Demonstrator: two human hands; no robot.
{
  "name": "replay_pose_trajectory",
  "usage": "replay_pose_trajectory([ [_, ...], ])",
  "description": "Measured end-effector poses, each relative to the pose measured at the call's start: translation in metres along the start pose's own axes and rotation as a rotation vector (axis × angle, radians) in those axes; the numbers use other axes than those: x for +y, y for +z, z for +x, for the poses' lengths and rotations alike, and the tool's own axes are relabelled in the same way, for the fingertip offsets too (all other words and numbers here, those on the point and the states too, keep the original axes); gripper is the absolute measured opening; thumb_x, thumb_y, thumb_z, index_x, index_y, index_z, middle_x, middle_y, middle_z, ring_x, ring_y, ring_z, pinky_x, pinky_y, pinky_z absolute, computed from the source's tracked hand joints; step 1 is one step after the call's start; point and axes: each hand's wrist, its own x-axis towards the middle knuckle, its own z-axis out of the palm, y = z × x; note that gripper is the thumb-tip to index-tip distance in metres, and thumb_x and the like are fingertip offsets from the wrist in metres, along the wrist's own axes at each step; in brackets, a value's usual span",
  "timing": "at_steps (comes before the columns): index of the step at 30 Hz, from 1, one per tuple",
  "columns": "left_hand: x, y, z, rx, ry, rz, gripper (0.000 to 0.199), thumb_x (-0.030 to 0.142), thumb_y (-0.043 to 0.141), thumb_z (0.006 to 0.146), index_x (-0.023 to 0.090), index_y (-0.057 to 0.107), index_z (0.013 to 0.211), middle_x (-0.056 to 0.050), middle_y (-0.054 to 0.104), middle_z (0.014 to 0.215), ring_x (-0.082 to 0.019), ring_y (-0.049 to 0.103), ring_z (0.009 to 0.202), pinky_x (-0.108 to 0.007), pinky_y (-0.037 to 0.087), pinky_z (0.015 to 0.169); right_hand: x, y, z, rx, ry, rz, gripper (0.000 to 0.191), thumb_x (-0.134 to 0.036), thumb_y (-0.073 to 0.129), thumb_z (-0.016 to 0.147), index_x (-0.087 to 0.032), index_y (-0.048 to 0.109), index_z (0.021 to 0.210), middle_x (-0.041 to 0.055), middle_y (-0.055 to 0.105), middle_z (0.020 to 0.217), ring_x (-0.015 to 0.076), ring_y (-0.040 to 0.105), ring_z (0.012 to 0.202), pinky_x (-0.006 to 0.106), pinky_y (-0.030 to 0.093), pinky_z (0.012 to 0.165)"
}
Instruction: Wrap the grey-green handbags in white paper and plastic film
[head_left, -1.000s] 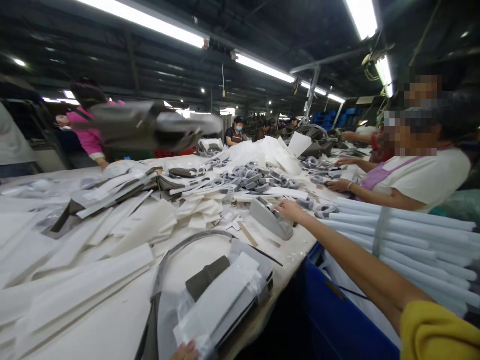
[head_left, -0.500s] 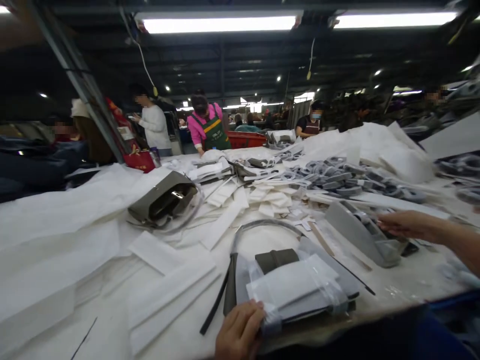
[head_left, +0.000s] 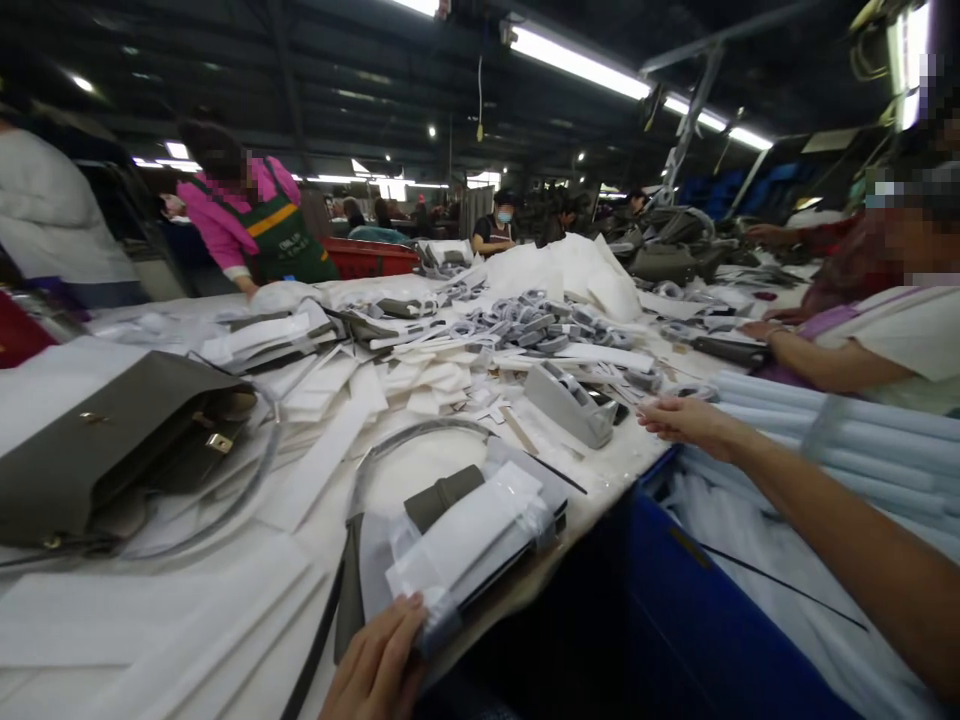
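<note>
the wrapped bag [head_left: 469,525] lies at lower centre, the left hand [head_left: 379,655] touching its near end; whether it grips, i cannot tell. the right hand [head_left: 686,422], right of centre, has bunched fingers, their hold unclear. near it sits a grey piece [head_left: 566,405]. white strips [head_left: 165,620] crowd the lower left below an open dark bag [head_left: 127,440]; a blue bin [head_left: 675,590] fills the lower right under pale rolls [head_left: 885,450].

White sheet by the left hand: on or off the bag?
On: the white sheet lies across the bag, leaving a grey-green part showing; the left hand is at its near end.
</note>
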Motion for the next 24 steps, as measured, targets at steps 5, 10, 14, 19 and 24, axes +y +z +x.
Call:
replay_pose_trajectory([
  [5, 0.000, 0.000, -0.001, 0.005, 0.003, 0.017, 0.034, 0.006, 0.051, 0.093, 0.018, 0.064, 0.123, -0.004, 0.072, 0.117, -0.017, 0.069, 0.107, -0.024, 0.048, 0.102, 0.022, 0.030, -0.014, -0.030, 0.098, 0.057, 0.043, -0.058, 0.066, 0.077, -0.016, 0.072, 0.084, 0.0159, 0.076, 0.084, 0.0218, 0.070, 0.073, 0.032, 0.057, 0.064],
  [10, 0.001, 0.000, -0.002, -0.005, 0.004, 0.001, 0.032, 0.007, 0.052, 0.095, 0.016, 0.064, 0.123, -0.005, 0.071, 0.118, -0.017, 0.067, 0.108, -0.025, 0.044, 0.106, 0.034, 0.045, -0.007, 0.055, 0.061, -0.051, 0.032, -0.047, 0.062, 0.080, -0.016, 0.071, 0.084, 0.0106, 0.074, 0.078, 0.0214, 0.068, 0.071, 0.032, 0.053, 0.067],
  [14, 0.003, -0.001, -0.002, 0.012, -0.022, -0.007, 0.031, 0.009, 0.053, 0.095, 0.016, 0.064, 0.123, -0.005, 0.071, 0.118, -0.017, 0.067, 0.108, -0.026, 0.042, 0.107, 0.027, 0.030, -0.020, 0.100, -0.053, -0.218, 0.026, -0.043, 0.062, 0.080, -0.020, 0.074, 0.084, 0.0084, 0.075, 0.081, 0.0266, 0.068, 0.082, 0.039, 0.051, 0.081],
  [19, 0.013, -0.003, 0.006, 0.034, -0.100, -0.017, 0.027, 0.010, 0.052, 0.097, 0.017, 0.066, 0.119, -0.005, 0.072, 0.116, -0.018, 0.067, 0.106, -0.027, 0.046, 0.103, -0.014, 0.017, -0.061, -0.047, -0.355, -0.389, 0.028, -0.046, 0.058, 0.088, -0.025, 0.076, 0.095, 0.0080, 0.075, 0.108, 0.0290, 0.066, 0.103, 0.041, 0.046, 0.096],
  [24, 0.022, -0.008, 0.012, 0.029, -0.184, -0.052, 0.027, 0.007, 0.054, 0.094, 0.018, 0.065, 0.117, -0.006, 0.073, 0.113, -0.019, 0.067, 0.107, -0.030, 0.051, 0.099, -0.105, 0.052, -0.107, -0.339, -0.751, -0.412, 0.023, -0.043, 0.056, 0.094, -0.028, 0.074, 0.097, 0.0072, 0.075, 0.095, 0.0232, 0.068, 0.088, 0.035, 0.051, 0.081],
])
